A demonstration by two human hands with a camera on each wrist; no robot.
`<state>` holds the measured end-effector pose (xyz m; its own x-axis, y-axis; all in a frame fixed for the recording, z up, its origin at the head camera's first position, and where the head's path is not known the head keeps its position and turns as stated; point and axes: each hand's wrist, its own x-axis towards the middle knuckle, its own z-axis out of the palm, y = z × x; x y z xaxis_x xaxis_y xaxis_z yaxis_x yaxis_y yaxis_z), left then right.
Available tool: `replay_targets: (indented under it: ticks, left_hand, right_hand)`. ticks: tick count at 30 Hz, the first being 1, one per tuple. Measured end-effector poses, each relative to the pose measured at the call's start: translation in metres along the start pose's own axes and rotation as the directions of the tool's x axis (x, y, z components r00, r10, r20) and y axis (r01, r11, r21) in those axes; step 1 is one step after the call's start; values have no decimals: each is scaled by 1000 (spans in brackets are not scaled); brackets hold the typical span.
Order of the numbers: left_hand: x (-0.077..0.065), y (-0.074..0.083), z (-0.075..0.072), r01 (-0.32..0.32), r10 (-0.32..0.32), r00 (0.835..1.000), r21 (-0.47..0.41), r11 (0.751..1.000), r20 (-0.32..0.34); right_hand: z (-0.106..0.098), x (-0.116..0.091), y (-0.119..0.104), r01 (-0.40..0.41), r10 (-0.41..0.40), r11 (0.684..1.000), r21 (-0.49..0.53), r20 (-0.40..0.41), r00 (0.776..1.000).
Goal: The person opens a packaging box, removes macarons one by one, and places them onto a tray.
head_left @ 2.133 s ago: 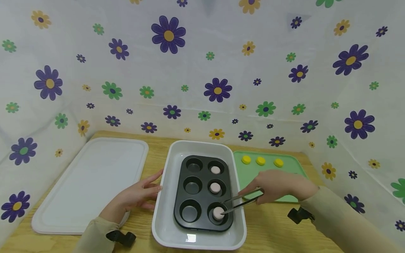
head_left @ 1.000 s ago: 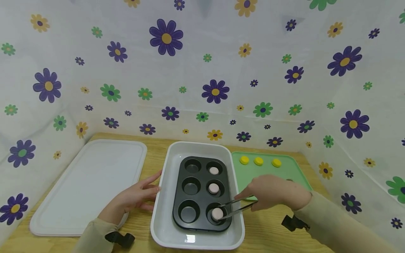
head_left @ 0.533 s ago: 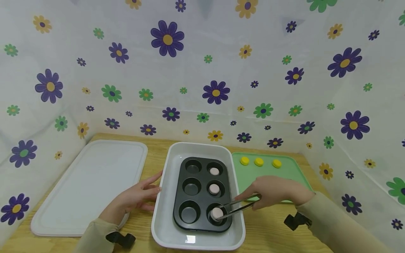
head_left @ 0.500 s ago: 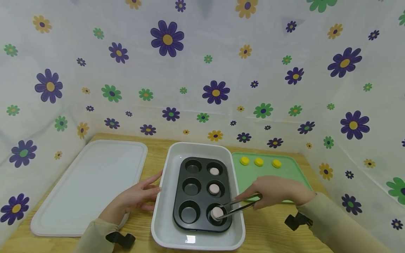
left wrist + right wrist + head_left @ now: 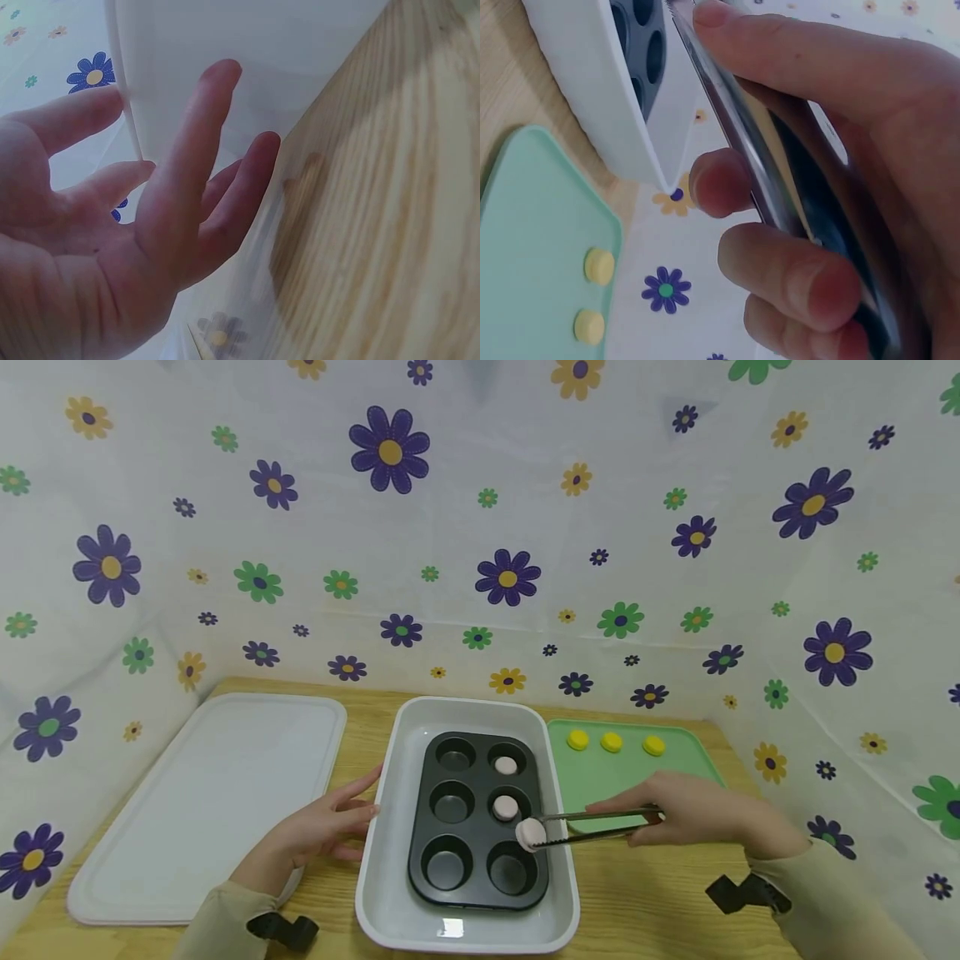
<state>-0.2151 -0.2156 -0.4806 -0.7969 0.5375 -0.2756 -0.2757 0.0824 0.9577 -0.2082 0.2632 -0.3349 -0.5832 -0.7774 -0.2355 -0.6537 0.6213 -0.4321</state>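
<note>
My right hand (image 5: 697, 810) grips metal tongs (image 5: 592, 836), whose tips pinch a pale pink macaron (image 5: 530, 834). This macaron hangs over the right edge of a dark muffin tin (image 5: 480, 835), between its middle and front right cups. Two more pink macarons (image 5: 506, 807) lie in the back and middle right cups; the front right cup is bare inside. The tin sits within a deep white dish (image 5: 390, 827). With fingers spread, my left hand (image 5: 318, 827) touches the dish's left side. In the right wrist view, fingers curl round the tongs (image 5: 742, 135).
A green tray (image 5: 615, 777) stands to the right of the dish, with three yellow macarons (image 5: 611, 742) along its far edge. On the left lies a large white tray (image 5: 225, 810). Flower-printed cloth (image 5: 465, 510) walls in the wooden table.
The tongs have lifted the pink macaron out of the front right cup and carried it slightly right and away from me. My left hand stays at the dish.
</note>
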Motion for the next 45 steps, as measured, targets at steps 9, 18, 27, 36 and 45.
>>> replay_targets:
  ticks: [9,18,27,36,45]
  left_hand:
    - [-2,-1,0,-6,6,1000,2,1000,1]
    - [-2,1,-3,0,0,1000,13,1000,-6]
    - [-2,0,-4,0,0,1000,5,1000,-4]
    - [-2,1,-2,1,-1,1000,16,1000,-10]
    - [-1,-1,-2,8,-8,1000,10,1000,-8]
  right_hand:
    - [-6,-25,15,39,-34,998,57,-89,995]
    - [-11,-46,35,-64,61,998,-11,-142,988]
    - [-10,-47,51,-303,286,948,-96,-159,945]
    - [-8,-32,61,-402,379,901,-164,-153,913]
    - [3,-20,81,-440,429,894,-87,-125,895]
